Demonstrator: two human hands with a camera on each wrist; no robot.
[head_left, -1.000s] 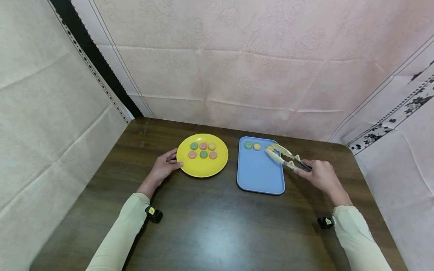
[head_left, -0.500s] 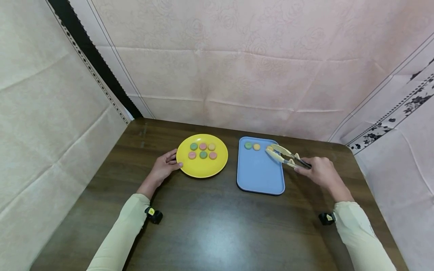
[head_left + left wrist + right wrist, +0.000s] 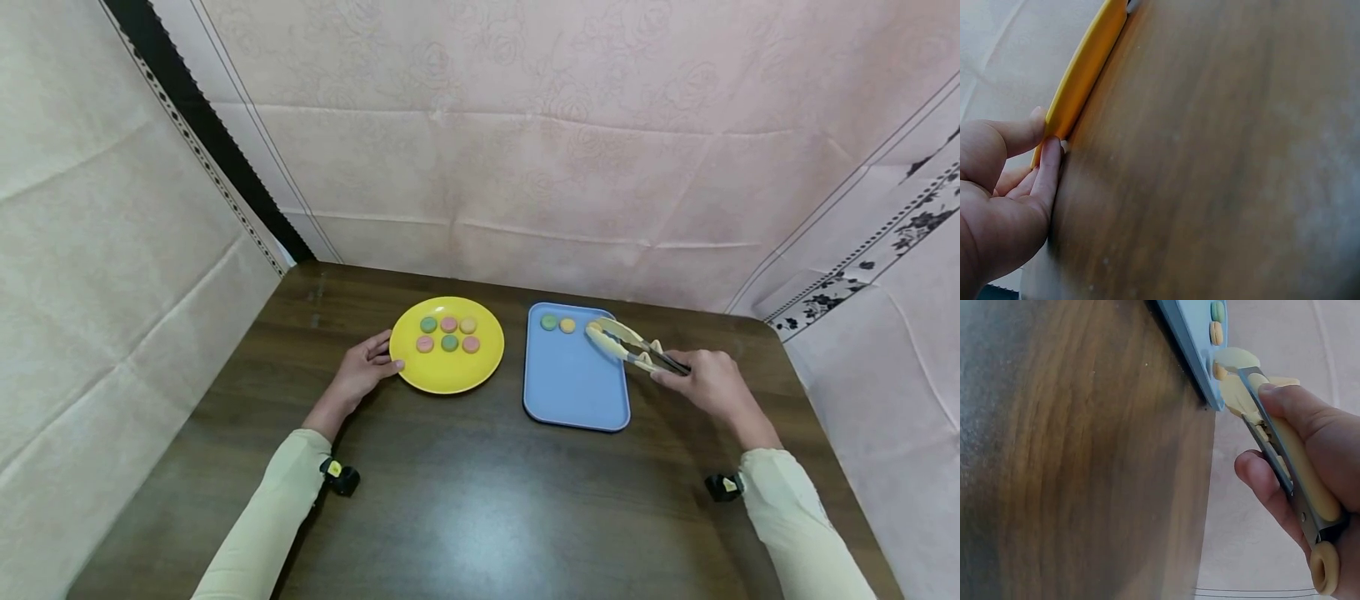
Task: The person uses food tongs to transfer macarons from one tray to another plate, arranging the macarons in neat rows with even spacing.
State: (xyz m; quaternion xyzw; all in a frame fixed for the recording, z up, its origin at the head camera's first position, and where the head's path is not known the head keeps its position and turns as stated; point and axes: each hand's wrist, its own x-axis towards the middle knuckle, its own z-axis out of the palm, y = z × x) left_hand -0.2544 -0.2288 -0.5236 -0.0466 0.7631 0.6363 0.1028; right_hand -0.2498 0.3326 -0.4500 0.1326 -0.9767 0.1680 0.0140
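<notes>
My left hand (image 3: 362, 372) pinches the left rim of a round yellow plate (image 3: 446, 373); in the left wrist view the thumb lies on top of the rim (image 3: 1079, 75) and fingers beneath it. Several green, pink and yellow macarons lie on the plate in two rows. My right hand (image 3: 712, 387) grips cream-tipped tongs (image 3: 633, 346). Their tips are around a yellow macaron (image 3: 1219, 370) at the back right of the blue tray (image 3: 576, 383). Beside it on the tray are a green macaron (image 3: 549, 322) and a yellow one (image 3: 567, 325).
Plate and tray stand side by side on a dark wooden table (image 3: 480, 500), with a narrow gap between them. Pale patterned cloth (image 3: 480, 167) hangs behind the table and at both sides.
The tong tips have shifted slightly left on the tray, and the yellow macaron between them has moved a little toward the other two. My left hand stays at the plate's rim.
</notes>
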